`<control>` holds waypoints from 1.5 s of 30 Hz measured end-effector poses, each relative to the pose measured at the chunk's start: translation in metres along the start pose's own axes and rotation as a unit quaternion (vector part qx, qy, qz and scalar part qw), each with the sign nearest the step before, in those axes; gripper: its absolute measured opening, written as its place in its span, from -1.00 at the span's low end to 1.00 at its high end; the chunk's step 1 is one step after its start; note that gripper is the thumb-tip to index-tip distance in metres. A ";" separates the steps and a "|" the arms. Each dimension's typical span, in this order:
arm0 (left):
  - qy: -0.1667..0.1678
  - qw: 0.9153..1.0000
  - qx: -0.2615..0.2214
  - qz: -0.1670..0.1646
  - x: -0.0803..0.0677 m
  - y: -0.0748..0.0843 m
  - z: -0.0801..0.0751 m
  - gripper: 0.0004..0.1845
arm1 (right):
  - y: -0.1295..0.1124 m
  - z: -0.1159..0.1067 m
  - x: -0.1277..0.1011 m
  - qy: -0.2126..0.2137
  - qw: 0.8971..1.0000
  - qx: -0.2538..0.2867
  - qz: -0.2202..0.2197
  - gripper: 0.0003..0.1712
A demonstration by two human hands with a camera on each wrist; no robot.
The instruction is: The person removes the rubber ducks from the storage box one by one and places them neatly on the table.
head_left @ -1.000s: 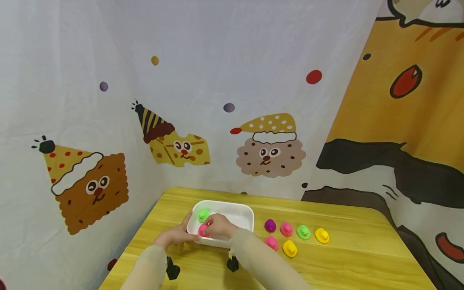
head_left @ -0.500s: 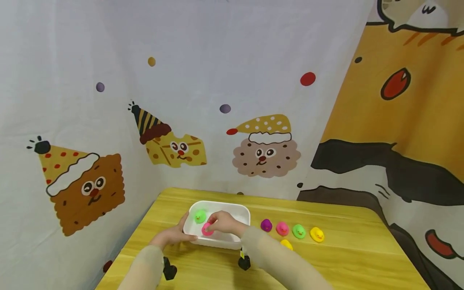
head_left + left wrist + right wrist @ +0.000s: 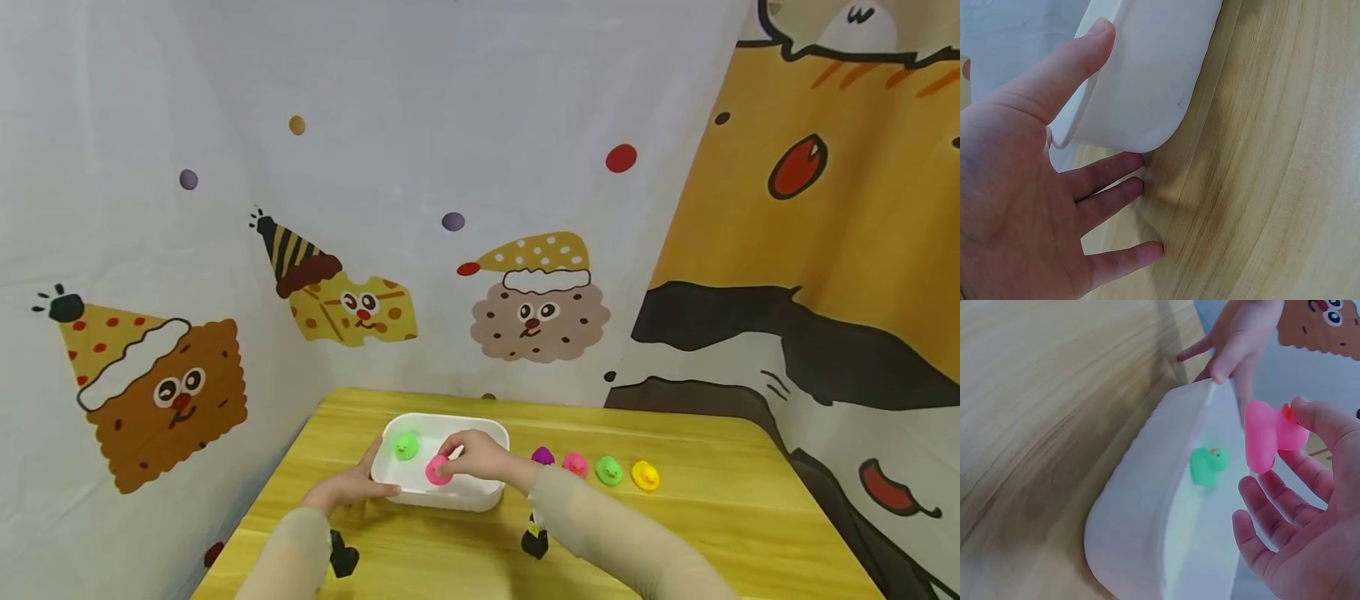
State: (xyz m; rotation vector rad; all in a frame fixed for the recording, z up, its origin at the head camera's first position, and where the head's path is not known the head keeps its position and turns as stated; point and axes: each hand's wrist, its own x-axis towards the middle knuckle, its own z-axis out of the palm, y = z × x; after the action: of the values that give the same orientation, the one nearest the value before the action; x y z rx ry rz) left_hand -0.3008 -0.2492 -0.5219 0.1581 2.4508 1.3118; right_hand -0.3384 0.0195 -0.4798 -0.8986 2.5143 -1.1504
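A white plastic bin (image 3: 457, 498) stands on the wooden table. My left hand (image 3: 347, 487) spans its near left corner, thumb against the rim and the other fingers extended, as the left wrist view shows with the hand (image 3: 1016, 194) beside the bin's end. Over the inside of the bin, my right hand (image 3: 483, 458) pinches a pink rubber duck (image 3: 436, 472) between thumb and index finger. In the right wrist view this pink duck (image 3: 1262, 439) is tipped on its side, the remaining fingers loosely bent below it. A green rubber duck (image 3: 406, 446) sits inside at the far left.
Right of the bin is a row of rubber ducks: purple (image 3: 542, 455), pink (image 3: 575, 464), green (image 3: 609, 471) and yellow (image 3: 646, 476). My right sleeve (image 3: 600, 521) crosses in front of them. A printed cloth (image 3: 420, 167) hangs behind the table (image 3: 720, 533).
The right hand has drawn the pink duck rightward within the bin, away from the left hand. The right forearm now covers the pink and yellow ducks of the nearer row. The head view has shifted slightly.
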 end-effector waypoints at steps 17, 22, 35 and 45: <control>-0.011 1.000 -0.007 -0.016 0.001 0.000 -0.002 0.24 | -0.002 -0.066 -0.040 0.017 1.000 0.022 -0.010 -0.73; -0.010 1.000 -0.003 -0.020 0.000 0.002 -0.001 0.23 | 0.000 -0.078 -0.055 0.019 1.000 0.014 0.000 -0.74; -0.011 0.999 0.006 -0.031 0.001 -0.001 0.000 0.24 | 0.009 -0.099 -0.088 0.041 0.999 0.016 0.030 -0.71; -0.013 1.000 0.000 -0.024 0.000 0.001 -0.001 0.23 | 0.025 -0.116 -0.106 0.060 0.997 0.021 0.041 -0.71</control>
State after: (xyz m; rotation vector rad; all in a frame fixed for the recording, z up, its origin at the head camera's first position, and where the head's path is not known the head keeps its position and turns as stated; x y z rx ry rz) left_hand -0.3016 -0.2489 -0.5207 0.1146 2.4170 1.2803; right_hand -0.3173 0.1678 -0.4254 -0.7285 2.5841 -1.2618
